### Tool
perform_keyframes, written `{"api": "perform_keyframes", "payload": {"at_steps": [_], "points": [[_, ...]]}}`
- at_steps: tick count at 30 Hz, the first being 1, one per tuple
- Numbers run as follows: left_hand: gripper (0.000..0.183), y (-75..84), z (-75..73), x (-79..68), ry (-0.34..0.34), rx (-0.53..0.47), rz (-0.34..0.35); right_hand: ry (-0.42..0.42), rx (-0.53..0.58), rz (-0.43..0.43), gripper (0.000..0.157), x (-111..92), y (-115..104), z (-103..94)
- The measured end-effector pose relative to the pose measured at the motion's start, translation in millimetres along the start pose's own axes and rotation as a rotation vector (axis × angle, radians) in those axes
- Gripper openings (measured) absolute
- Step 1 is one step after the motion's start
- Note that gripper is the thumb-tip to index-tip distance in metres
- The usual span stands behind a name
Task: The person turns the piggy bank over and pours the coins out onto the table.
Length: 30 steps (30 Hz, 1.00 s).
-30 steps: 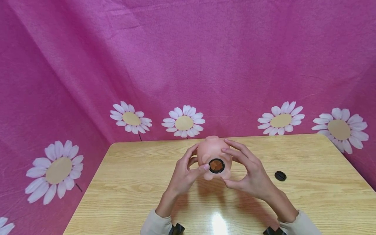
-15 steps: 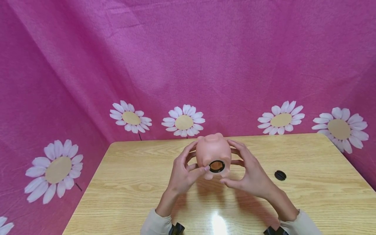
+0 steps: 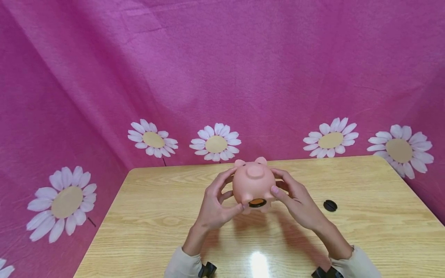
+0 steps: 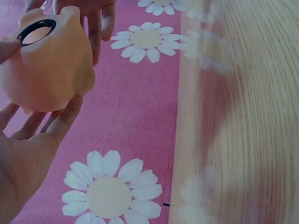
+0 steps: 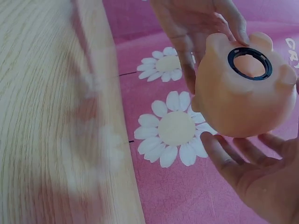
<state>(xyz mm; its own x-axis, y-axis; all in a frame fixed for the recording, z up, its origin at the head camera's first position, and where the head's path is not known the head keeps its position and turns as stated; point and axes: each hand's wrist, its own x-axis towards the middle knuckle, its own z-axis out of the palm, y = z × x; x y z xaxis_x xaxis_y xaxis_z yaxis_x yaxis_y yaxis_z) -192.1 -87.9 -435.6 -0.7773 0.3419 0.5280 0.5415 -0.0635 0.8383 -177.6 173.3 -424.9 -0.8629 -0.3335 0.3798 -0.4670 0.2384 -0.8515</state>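
A pink piggy bank [image 3: 254, 184] is held up between both hands above the table, its snout and ears toward the head camera. The round black-rimmed hole [image 5: 250, 63] in its belly has no cover on it and shows in all three views. My left hand [image 3: 214, 204] grips the left side, thumb low near the hole and fingers round the body. On the other side my right hand [image 3: 299, 202] holds it, thumb at a front foot and fingers behind. A black round plug [image 3: 330, 205] lies on the table right of the right hand.
The light wooden table [image 3: 153, 224] has its far edge against a pink cloth [image 3: 222, 69] printed with white daisies. Beige sleeves [image 3: 182, 264] and black wrist straps show at the bottom of the head view.
The piggy bank has tipped, so its snout and ears come into view and the belly hole turns downward. My right thumb has moved up onto the front foot.
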Motion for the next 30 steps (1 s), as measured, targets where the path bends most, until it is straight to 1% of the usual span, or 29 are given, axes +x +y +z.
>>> {"api": "perform_keyframes", "payload": {"at_steps": [3,6,10,15,18,23,26,30], "points": [[0.083,1.6,0.8,-0.4,-0.025,0.008,-0.002,-0.035,0.039,0.058,0.041,-0.2,-0.9,-0.1],[0.084,2.6,1.5,-0.6,-0.044,0.016,-0.026,-0.062,0.063,0.111,0.043,0.1,-2.6,0.5],[0.085,3.2,2.0,-0.9,-0.05,0.044,-0.066,-0.058,0.068,0.132,0.05,1.2,-5.3,2.2],[0.086,4.5,1.9,-0.6,-0.041,0.09,-0.088,-0.012,0.085,0.12,0.057,1.8,-5.9,3.3],[0.089,5.2,1.4,-1.3,-0.043,0.092,-0.103,0.012,0.1,0.105,0.061,1.8,-4.1,3.6],[0.088,5.2,-0.5,-1.8,-0.06,0.059,-0.134,0.051,0.131,0.073,0.069,1.9,-2.2,3.5],[0.082,5.3,-1.5,-1.5,-0.062,0.026,-0.148,0.077,0.123,0.044,0.074,2.8,-0.6,3.6],[0.072,6.1,-2.5,-1.2,-0.046,-0.001,-0.159,0.099,0.117,-0.005,0.08,3.5,1.9,4.6]]}}
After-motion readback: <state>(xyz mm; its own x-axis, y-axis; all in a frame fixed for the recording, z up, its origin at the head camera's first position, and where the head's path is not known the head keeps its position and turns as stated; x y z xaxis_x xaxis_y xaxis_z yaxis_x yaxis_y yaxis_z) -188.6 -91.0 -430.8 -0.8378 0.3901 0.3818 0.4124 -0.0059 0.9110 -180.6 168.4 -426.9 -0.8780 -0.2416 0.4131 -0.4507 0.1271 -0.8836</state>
